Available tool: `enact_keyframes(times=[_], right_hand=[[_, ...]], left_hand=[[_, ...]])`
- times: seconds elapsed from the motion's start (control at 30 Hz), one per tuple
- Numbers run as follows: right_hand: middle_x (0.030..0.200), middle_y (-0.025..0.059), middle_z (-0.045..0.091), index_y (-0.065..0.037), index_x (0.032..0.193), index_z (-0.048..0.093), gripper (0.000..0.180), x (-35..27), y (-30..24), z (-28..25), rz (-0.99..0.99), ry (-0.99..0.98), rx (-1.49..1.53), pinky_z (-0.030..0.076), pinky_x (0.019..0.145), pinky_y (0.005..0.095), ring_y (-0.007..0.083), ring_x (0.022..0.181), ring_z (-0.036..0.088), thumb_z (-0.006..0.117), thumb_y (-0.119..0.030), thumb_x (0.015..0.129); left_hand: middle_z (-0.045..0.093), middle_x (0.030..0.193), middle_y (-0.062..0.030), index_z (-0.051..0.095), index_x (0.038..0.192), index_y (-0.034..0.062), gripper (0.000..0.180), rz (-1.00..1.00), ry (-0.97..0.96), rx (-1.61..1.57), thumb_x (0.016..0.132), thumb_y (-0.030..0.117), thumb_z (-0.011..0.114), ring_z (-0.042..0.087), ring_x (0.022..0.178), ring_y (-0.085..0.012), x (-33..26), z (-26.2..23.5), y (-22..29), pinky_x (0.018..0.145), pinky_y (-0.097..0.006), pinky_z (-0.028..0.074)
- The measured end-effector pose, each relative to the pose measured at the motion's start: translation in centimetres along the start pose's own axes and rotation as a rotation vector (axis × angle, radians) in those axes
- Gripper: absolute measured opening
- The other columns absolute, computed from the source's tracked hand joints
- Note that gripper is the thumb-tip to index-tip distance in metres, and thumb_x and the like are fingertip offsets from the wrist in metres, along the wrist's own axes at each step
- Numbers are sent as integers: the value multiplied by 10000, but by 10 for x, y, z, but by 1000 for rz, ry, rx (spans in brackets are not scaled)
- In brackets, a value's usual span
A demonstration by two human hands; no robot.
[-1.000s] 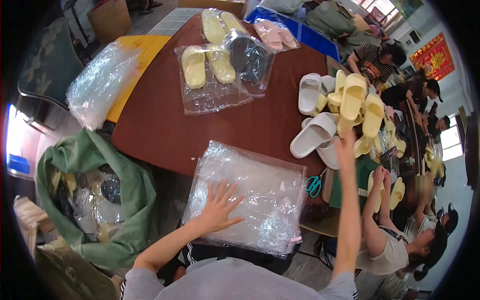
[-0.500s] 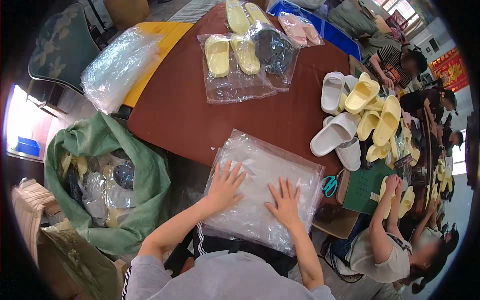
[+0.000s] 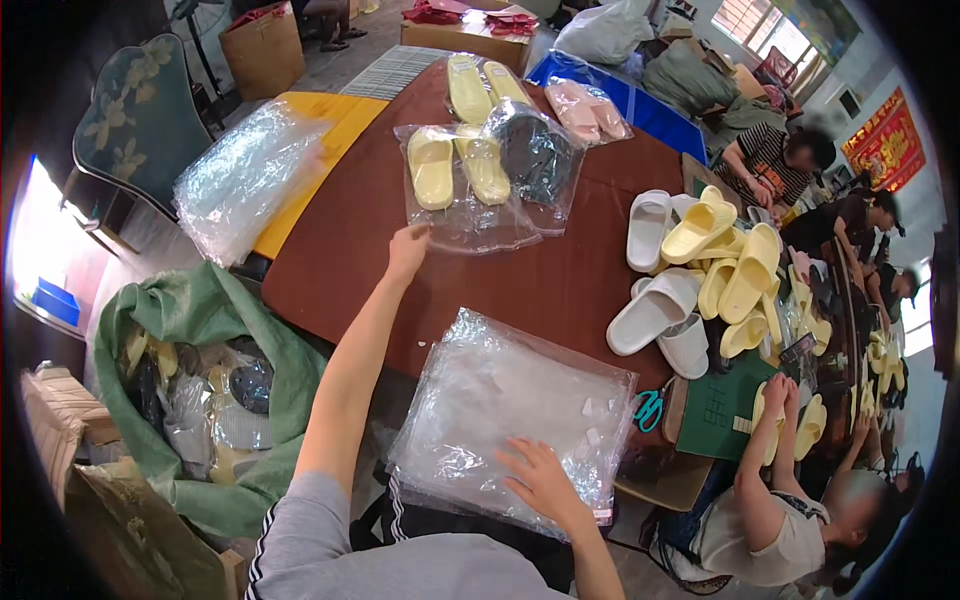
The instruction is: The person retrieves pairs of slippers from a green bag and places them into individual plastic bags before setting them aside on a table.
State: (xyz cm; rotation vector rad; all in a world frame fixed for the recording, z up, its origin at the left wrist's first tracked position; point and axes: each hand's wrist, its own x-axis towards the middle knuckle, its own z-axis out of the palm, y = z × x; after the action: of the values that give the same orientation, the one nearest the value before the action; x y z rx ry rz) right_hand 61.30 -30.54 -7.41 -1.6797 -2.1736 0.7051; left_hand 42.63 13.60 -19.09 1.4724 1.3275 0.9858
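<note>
My left hand [image 3: 407, 253] reaches forward over the table, its fingers closed at the lower left corner of a clear plastic bag [image 3: 470, 236]. Inside that bag lies a pair of pale yellow slippers [image 3: 432, 172]. A bagged black pair [image 3: 541, 160] overlaps its right side. Before me, at the table's near edge and over my lap, rests a stack of clear plastic bags [image 3: 500, 390]. Above the stack's lower right part is my right hand [image 3: 545, 485], fingers spread and holding nothing.
Loose white and yellow slippers [image 3: 655, 310] are heaped at the right, with teal scissors [image 3: 649, 410] and a green mat [image 3: 715, 405] nearer. A green sack [image 3: 290, 400] of bagged slippers stands at the left. Plastic sheeting [image 3: 245, 170] covers a yellow board [image 3: 335, 125]. Co-workers [image 3: 765, 480] sit along the right.
My left hand has left the bag stack and gone forward to the bagged yellow slippers. The right hand has shifted down and lifts its fingers. The view has tilted up.
</note>
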Motion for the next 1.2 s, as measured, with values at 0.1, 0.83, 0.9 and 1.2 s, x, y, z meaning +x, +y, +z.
enact_keyframes(times=[0.1, 0.83, 0.9, 1.2], right_hand=[[1355, 144, 506, -132, 1288, 560, 438, -14, -2, 3, 61, 40, 192, 382, 1047, 475, 357, 1247, 475, 655, -206, 867], [1388, 153, 495, -74, 1285, 580, 407, -42, -19, -43, 197, 319, 353, 388, 1047, 382, 336, 1276, 478, 627, -95, 881], [1387, 149, 498, -73, 1280, 583, 399, -52, -19, -46, 245, 362, 352, 388, 1048, 381, 333, 1278, 478, 624, -106, 885], [1304, 127, 534, 26, 1291, 527, 345, -94, -1, -45, 578, 1088, 736, 377, 1060, 341, 227, 1219, 508, 519, -82, 963]], left_hand=[[669, 1102, -87, 616, 1216, -53, 359, 49, -67, -249, 891, 60, 516, 630, 914, -137, -10, 16, 78, 803, -257, 497], [417, 1477, -146, 425, 1433, 19, 532, 426, -355, -466, 925, 142, 528, 415, 1338, -201, -190, -10, 296, 1099, -293, 315], [418, 1478, -131, 406, 1443, 19, 554, 430, -387, -369, 908, 99, 526, 410, 1339, -190, -217, -14, 303, 1104, -297, 303], [348, 1474, -226, 177, 1504, -4, 818, 461, -1187, 61, 860, 175, 648, 398, 1309, -393, -408, 2, 235, 1072, -514, 325]])
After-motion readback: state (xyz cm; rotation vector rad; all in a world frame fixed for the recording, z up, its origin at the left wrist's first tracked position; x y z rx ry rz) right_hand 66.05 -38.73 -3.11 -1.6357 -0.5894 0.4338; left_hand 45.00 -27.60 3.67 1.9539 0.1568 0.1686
